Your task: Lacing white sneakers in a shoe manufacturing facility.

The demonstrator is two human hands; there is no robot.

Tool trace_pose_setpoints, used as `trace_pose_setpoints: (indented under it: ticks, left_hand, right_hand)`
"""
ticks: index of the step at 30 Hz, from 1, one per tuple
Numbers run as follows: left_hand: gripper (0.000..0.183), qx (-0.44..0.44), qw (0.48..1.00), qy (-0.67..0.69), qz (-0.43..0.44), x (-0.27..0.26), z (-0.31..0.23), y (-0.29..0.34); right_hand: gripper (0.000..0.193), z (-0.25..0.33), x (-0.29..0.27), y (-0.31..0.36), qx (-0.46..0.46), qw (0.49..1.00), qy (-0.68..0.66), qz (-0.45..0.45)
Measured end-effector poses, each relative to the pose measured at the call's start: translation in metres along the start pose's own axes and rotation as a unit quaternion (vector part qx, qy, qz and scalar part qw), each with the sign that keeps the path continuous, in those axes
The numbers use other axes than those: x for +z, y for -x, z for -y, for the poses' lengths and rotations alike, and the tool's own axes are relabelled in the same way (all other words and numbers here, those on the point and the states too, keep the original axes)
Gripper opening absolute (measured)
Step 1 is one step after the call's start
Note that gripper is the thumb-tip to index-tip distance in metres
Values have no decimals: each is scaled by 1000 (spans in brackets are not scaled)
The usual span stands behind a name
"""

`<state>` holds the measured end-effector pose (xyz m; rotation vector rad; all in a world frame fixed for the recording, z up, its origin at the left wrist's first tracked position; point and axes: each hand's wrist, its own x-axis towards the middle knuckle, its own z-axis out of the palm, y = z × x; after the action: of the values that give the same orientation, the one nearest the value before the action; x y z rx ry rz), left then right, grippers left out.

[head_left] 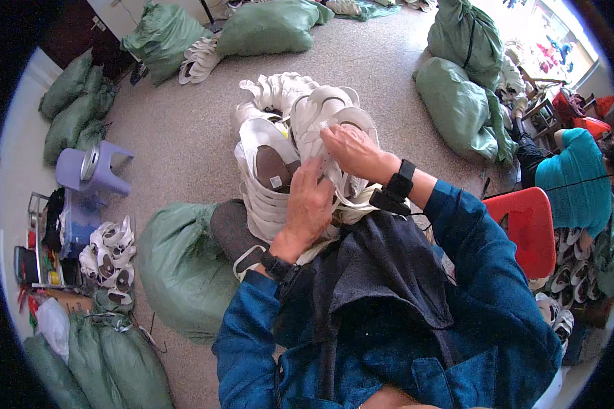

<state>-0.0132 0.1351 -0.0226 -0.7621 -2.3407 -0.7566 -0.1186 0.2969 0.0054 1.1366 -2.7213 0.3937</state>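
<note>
A stack of white shoe uppers [265, 204] rises in front of my lap, the top one showing a brown lining with a small white label. More white shoe uppers [320, 102] are bunched just beyond and to the right. My right hand [355, 151] is closed in a pinch on the edge of a white upper, hiding most of that piece. Lower and to the left, my left hand [307, 208] has its fingers bent against the same upper, its thumb side close to the right hand. White straps trail below both hands, over a dark apron [382, 273].
Green sacks [177, 273] stand by my left knee, with others farther off on both sides. A purple stool [95, 167] and piled white shoes [109, 255] are at left. At right are a red chair [525, 225] and a person in a turquoise top [576, 180].
</note>
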Motion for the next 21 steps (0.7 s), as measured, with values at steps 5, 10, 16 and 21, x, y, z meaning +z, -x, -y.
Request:
trace_pose_setpoints:
  ticks: [5, 10, 16, 21]
  left_hand:
    - [13, -54, 996, -55, 37, 21, 13, 7]
    - [15, -72, 997, -19, 29, 19, 14, 5]
    - [16, -64, 997, -7, 33, 14, 16, 5]
    - [18, -63, 997, -5, 38, 14, 14, 3]
  right_hand:
    - [21, -18, -10, -4, -32, 989, -146, 17]
    - [27, -22, -22, 4, -59, 984, -164, 39]
    - [23, -11, -13, 46, 19, 991, -103, -83]
    - [15, -5, -10, 45, 16, 995, -45, -91]
